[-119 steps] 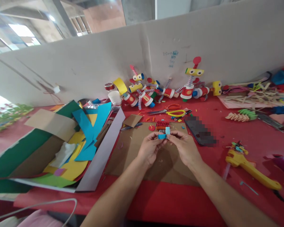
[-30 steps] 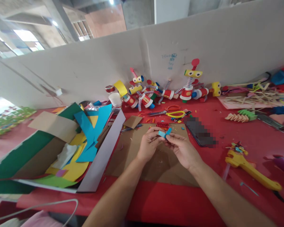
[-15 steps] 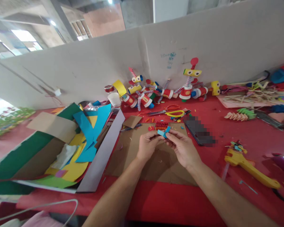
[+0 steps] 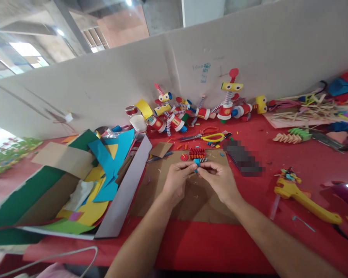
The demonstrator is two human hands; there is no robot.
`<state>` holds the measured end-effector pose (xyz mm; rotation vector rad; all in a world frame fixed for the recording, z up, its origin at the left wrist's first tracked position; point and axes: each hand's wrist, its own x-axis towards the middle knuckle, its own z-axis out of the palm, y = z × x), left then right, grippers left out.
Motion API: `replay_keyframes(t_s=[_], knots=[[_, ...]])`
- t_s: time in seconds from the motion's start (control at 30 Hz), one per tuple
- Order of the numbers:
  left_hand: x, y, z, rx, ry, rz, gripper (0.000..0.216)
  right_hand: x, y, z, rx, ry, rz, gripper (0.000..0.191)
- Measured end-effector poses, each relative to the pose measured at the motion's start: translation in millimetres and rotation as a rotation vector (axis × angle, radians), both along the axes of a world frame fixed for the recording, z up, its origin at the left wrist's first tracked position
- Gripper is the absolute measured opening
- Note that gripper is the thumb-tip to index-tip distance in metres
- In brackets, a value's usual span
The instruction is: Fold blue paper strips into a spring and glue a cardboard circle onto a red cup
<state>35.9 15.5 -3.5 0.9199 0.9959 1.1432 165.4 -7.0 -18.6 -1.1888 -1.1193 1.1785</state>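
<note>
Between my fingertips is a small folded piece of blue paper (image 4: 197, 162), held above a brown cardboard sheet (image 4: 153, 193). My left hand (image 4: 176, 178) pinches it from the left, thumb and index finger pressed together. From the right, my right hand (image 4: 219, 180) pinches the same paper, its thumb close to the left thumb. Just beyond the fingers lie red folded paper springs (image 4: 196, 153) and a red paper disc (image 4: 184, 157). A short black-and-white striped spring (image 4: 203, 159) shows behind the right fingertips.
An open box of coloured paper (image 4: 111, 210) stands at left. Yellow-handled scissors (image 4: 213, 137), a dark phone-like slab (image 4: 242, 157) and a yellow glue gun (image 4: 307, 200) lie to the right. Several paper-cup figures (image 4: 176, 122) line the wall.
The blue paper strips, spread into two arms before, are now folded together into a compact piece. My hands have drawn closer together, and the striped spring has come into view.
</note>
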Motion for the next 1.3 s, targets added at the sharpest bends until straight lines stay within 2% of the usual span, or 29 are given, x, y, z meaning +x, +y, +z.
replay_keyframes(t_s=[0.2, 0.33, 0.57, 0.83, 1.07, 1.13, 1.3], knots=[[10, -3, -9.2, -0.016, -0.038, 0.125, 0.018, -1, 3, -2.1, 0.03, -0.053, -0.004, 0.023], [15, -7, -12.1, 0.042, -0.013, 0.189, 0.017, -2, 2, -1.6, 0.046, -0.045, -0.002, 0.024], [17, -8, -14.4, 0.053, -0.083, 0.232, 0.015, -3, -1, -1.3, 0.033, -0.013, 0.016, 0.028], [17, -12, -5.2, 0.05, -0.134, 0.215, 0.014, -3, 0, -0.6, 0.008, 0.095, 0.003, 0.024], [18, -14, -7.3, 0.005, -0.131, 0.217, 0.016, -3, -1, 4.2, -0.045, 0.164, 0.005, 0.02], [14, -11, -7.3, -0.017, -0.139, 0.176, 0.016, -4, -1, 5.2, -0.075, 0.194, -0.012, 0.019], [1, 1, -3.3, -0.105, -0.204, -0.03, 0.022, -1, 2, 5.7, -0.108, 0.328, -0.052, 0.018]])
